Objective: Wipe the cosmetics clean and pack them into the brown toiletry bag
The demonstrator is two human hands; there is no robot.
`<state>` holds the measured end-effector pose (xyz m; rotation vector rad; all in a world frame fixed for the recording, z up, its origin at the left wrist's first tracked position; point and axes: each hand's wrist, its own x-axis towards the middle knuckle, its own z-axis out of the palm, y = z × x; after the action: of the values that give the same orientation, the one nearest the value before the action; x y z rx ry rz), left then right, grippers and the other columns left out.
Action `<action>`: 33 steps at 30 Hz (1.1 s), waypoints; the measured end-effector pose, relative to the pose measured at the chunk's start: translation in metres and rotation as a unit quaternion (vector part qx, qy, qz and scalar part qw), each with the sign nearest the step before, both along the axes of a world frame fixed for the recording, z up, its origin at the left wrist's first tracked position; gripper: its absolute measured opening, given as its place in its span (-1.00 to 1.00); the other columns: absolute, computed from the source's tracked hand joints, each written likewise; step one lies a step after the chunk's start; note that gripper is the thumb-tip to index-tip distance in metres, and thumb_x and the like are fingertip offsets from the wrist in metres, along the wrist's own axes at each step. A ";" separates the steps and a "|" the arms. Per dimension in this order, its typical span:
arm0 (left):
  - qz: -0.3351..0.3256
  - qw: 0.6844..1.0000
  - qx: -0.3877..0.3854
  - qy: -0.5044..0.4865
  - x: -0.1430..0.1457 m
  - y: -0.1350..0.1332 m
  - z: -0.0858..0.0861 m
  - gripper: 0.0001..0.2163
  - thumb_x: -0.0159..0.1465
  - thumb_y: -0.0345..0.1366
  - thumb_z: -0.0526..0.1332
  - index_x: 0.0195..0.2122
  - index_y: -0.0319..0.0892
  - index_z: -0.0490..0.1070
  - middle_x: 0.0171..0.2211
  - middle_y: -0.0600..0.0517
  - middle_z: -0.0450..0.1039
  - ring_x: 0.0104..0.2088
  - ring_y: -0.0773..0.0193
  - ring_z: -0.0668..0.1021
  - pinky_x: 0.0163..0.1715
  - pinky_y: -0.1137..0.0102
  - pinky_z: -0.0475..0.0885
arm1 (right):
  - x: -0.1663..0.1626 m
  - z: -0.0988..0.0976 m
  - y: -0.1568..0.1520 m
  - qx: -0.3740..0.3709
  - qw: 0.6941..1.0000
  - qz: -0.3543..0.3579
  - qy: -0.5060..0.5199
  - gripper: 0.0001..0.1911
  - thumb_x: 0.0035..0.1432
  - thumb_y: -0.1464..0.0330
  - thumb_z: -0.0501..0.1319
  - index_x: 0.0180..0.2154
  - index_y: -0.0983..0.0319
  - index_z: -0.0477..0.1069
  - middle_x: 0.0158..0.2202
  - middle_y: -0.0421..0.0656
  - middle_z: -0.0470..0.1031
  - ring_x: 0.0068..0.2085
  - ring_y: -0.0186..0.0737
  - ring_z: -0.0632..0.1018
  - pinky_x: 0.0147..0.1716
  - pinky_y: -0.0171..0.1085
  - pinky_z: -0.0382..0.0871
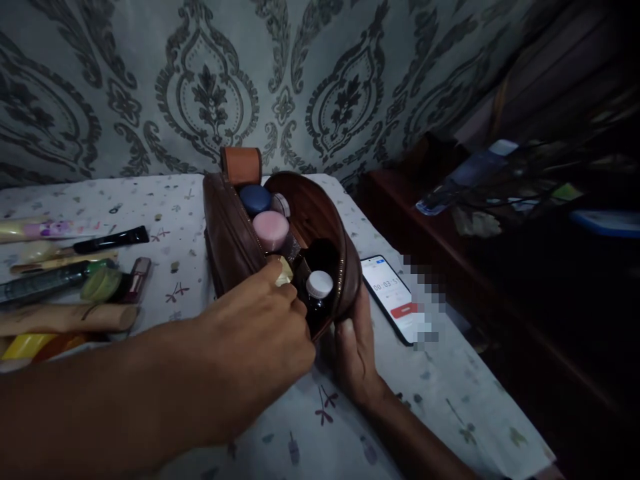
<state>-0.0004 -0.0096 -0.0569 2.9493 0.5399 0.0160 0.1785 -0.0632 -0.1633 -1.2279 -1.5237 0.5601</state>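
Note:
A brown leather toiletry bag [233, 233] stands unzipped on the cloth, its mouth wide apart. Inside are a blue round lid [255, 199], a pink round lid [271, 230] and a dark bottle with a white cap [319, 285]. My left hand [260, 320] reaches in from the left, fingers closed around a small gold-coloured item [285, 272]; its lower part is hidden. On the bag's right side, my right hand [356, 340] grips the outer wall, with its fingers partly hidden behind the leather.
Brushes, tubes and a beige tube [70, 319] lie at the left on the patterned cloth [175, 207]. A phone [387, 297] showing a timer rests right of the bag. Beyond the cloth's right edge are a dark wooden ledge [400, 200] and a clear bottle [465, 177]. A patterned wall stands behind.

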 end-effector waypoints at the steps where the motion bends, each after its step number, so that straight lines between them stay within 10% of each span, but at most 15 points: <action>1: -0.024 0.999 0.006 0.030 0.002 0.002 0.004 -0.86 0.11 -0.32 0.35 -0.56 -0.12 0.45 -0.44 -0.04 0.54 -0.32 0.05 0.54 0.06 -0.02 0.28 | 0.000 0.000 0.000 0.002 1.000 0.006 0.001 -0.35 0.40 0.10 -0.07 0.42 0.07 -0.16 0.44 -0.18 -0.03 0.41 0.00 0.09 0.37 0.06 0.01; 11: 0.024 0.985 -0.155 0.077 0.011 0.039 0.068 -0.85 0.26 -0.36 0.19 -0.45 -0.11 0.48 -0.47 0.07 0.52 -0.46 0.28 0.49 -0.42 0.42 0.28 | -0.001 0.002 0.003 0.008 1.000 0.003 0.001 -0.39 0.41 0.17 -0.05 0.41 0.07 -0.14 0.43 -0.15 0.01 0.41 -0.06 0.07 0.37 0.04 0.05; 16: 0.144 0.988 -0.027 0.038 0.021 0.063 0.051 -0.81 0.28 -0.41 0.17 -0.08 -0.17 0.43 -0.25 -0.04 0.56 -0.26 0.15 0.57 -0.32 0.39 0.35 | 0.002 0.009 0.003 0.068 0.994 -0.062 -0.056 -0.34 0.37 0.30 0.06 0.40 0.02 -0.14 0.41 -0.08 0.02 0.39 0.02 0.12 0.32 0.18 0.08; 21: 0.130 0.989 -0.024 0.062 0.035 0.070 0.039 -0.80 0.31 -0.27 0.17 -0.06 -0.14 0.42 -0.09 -0.08 0.55 -0.07 0.04 0.58 -0.19 0.31 0.44 | 0.014 0.044 0.011 0.217 0.936 -0.059 -0.271 -0.58 0.27 0.45 0.17 0.13 0.05 0.36 0.38 -0.07 0.08 0.37 0.15 0.16 0.25 0.25 0.16; 33: 0.191 0.976 -0.089 0.061 0.047 0.082 0.033 -0.70 0.21 -0.19 0.26 -0.10 -0.24 0.49 -0.18 -0.15 0.60 -0.17 0.06 0.62 -0.25 0.36 0.48 | 0.009 0.078 0.031 0.174 0.899 -0.019 -0.401 -0.90 0.27 0.36 0.21 -0.27 0.22 0.50 0.26 0.07 0.26 0.27 0.16 0.31 0.15 0.16 0.33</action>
<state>0.0464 0.0727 -0.0244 2.6415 1.0593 -0.1631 0.1878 -0.0320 -0.0856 -1.2585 -2.1504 -0.3062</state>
